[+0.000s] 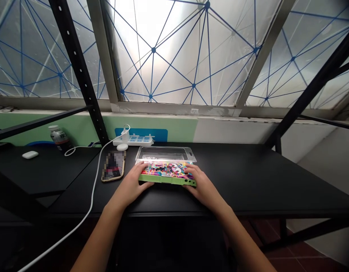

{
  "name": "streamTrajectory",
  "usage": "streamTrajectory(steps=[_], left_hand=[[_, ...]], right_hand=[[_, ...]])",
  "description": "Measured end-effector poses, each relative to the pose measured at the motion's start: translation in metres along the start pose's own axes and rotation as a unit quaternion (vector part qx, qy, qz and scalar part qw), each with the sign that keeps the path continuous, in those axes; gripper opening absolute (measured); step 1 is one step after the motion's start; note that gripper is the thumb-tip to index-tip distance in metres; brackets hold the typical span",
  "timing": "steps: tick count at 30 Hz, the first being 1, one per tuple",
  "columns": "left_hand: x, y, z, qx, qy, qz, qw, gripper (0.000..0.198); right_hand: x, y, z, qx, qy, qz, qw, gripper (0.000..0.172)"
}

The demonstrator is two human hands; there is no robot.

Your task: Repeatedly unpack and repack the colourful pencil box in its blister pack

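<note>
A pencil case [165, 170] with a bright cartoon print on top and a light green side lies near the middle of the black desk. At its left end, my left hand [136, 179] grips it with fingers on top and the thumb along the front edge. My right hand [198, 182] holds the right end in the same way, close to several dark round holes in the green side. Directly behind the case sits a clear plastic box [165, 153], its front edge partly hidden by the case.
Left of my left hand, a phone [114, 166] lies on the black desk [248, 181]. A white cable [93, 189] runs from the power strip [137, 140] toward me. Beyond are a bottle [60, 136] and a small white case [30, 155]. Black metal posts [80, 71] frame the desk.
</note>
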State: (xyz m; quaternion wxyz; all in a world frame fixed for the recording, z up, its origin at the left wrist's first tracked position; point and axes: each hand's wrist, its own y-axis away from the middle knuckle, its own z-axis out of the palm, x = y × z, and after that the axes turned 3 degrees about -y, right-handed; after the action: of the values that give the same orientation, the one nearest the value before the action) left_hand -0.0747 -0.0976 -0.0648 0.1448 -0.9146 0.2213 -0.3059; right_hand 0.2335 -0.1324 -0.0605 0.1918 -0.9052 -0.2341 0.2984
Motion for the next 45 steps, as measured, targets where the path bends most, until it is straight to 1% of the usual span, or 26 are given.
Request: streamTrajectory(steps=[2,3,5,10,12,15,17,19,20,22,24,26,28,29,32,34,35,37,38,39,40,42,43,45], left_hand=[[0.000,0.000,-0.001,-0.019,0.019,-0.034,0.999,0.069],[0.000,-0.001,-0.002,-0.024,0.024,-0.045,0.998,0.070],[0.000,-0.002,-0.003,-0.034,0.029,-0.060,0.997,0.070],[0.003,-0.005,-0.007,-0.054,0.021,-0.097,0.994,0.066],[0.005,-0.005,-0.009,-0.058,0.013,-0.122,0.991,0.071],[0.008,-0.006,-0.009,-0.061,-0.004,-0.146,0.987,0.081],[0.010,-0.006,-0.008,-0.062,-0.008,-0.144,0.988,0.086],[0.011,-0.006,-0.008,-0.061,-0.003,-0.141,0.988,0.092],[0.012,-0.006,-0.008,-0.059,0.001,-0.142,0.988,0.096],[0.012,-0.006,-0.009,-0.058,0.008,-0.151,0.987,0.102],[0.011,-0.006,-0.010,-0.065,0.014,-0.153,0.986,0.100],[0.010,-0.005,-0.011,-0.075,0.024,-0.139,0.987,0.093],[0.008,-0.003,-0.011,-0.077,0.033,-0.119,0.989,0.084],[0.008,-0.003,-0.012,-0.076,0.034,-0.112,0.990,0.077],[0.007,-0.002,-0.011,-0.066,0.028,-0.090,0.993,0.046],[0.007,-0.002,-0.010,-0.056,0.033,-0.072,0.995,0.036],[0.007,-0.002,-0.010,-0.051,0.039,-0.063,0.996,0.034],[0.007,-0.003,-0.010,-0.043,0.052,-0.065,0.996,0.034],[0.007,-0.003,-0.010,-0.039,0.061,-0.079,0.994,0.036],[0.007,-0.003,-0.010,-0.034,0.071,-0.100,0.992,0.042],[0.007,-0.002,-0.011,-0.026,0.081,-0.122,0.989,0.050],[0.007,-0.002,-0.012,-0.017,0.090,-0.147,0.985,0.062],[0.007,-0.002,-0.012,-0.018,0.088,-0.145,0.985,0.063],[0.006,-0.001,-0.012,-0.025,0.072,-0.121,0.990,0.058]], right_hand=[[0.002,0.000,-0.004,-0.026,-0.053,0.061,0.996,0.045],[0.004,-0.001,-0.005,-0.031,-0.072,0.085,0.993,0.047],[0.007,-0.001,-0.006,-0.032,-0.093,0.110,0.989,0.049],[0.015,-0.006,-0.009,-0.043,-0.117,0.108,0.986,0.049],[0.017,-0.010,-0.016,-0.056,-0.128,0.111,0.984,0.048],[0.020,-0.022,-0.031,-0.091,-0.123,0.119,0.981,0.051],[0.021,-0.034,-0.039,-0.108,-0.114,0.133,0.979,0.045],[0.023,-0.047,-0.042,-0.098,-0.106,0.149,0.978,0.036],[0.024,-0.053,-0.040,-0.079,-0.101,0.157,0.979,0.036],[0.027,-0.063,-0.033,-0.027,-0.088,0.172,0.981,0.045],[0.030,-0.067,-0.023,0.025,-0.081,0.187,0.979,0.050],[0.034,-0.065,-0.016,0.058,-0.082,0.197,0.975,0.050],[0.035,-0.058,-0.014,0.068,-0.086,0.199,0.974,0.050],[0.035,-0.052,-0.015,0.067,-0.089,0.198,0.974,0.050],[0.033,-0.033,-0.022,0.046,-0.100,0.195,0.975,0.049],[0.031,-0.019,-0.025,0.015,-0.108,0.187,0.976,0.047],[0.030,-0.012,-0.025,-0.005,-0.111,0.179,0.978,0.050],[0.030,-0.002,-0.025,-0.038,-0.110,0.167,0.979,0.068],[0.031,0.002,-0.024,-0.046,-0.107,0.164,0.979,0.076],[0.032,0.004,-0.022,-0.050,-0.103,0.163,0.980,0.081],[0.033,0.005,-0.021,-0.050,-0.098,0.163,0.980,0.082],[0.034,0.005,-0.019,-0.053,-0.093,0.162,0.981,0.077],[0.034,0.004,-0.019,-0.058,-0.092,0.159,0.981,0.074],[0.034,0.002,-0.019,-0.066,-0.086,0.157,0.982,0.072]])
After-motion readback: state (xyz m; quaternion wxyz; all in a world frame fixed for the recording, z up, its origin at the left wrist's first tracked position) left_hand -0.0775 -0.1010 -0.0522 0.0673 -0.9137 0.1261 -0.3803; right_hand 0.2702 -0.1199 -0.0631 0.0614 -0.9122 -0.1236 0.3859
